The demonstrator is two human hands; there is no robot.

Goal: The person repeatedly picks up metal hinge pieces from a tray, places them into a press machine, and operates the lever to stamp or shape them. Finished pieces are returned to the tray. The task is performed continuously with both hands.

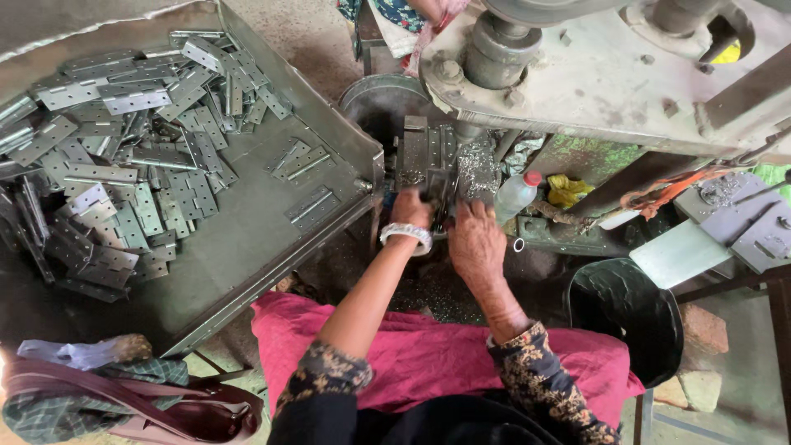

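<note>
left hand (410, 209) and right hand (475, 241) both pinched at press die (427, 156), held piece hidden, can't tell | hinges (124, 165) piled on tray's (247, 247) far-left corner | judged stiff, light, sharp-edged; grip flat faces

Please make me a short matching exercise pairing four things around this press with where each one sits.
Things:
1. pile of metal hinges
2. plastic bottle
3. black bucket
4. pink cloth

Places:
A. over the person's lap
B. on the tray at left
C. upright, right of the right hand
D. on the floor at right

Pairs: 1-B, 2-C, 3-D, 4-A
</note>
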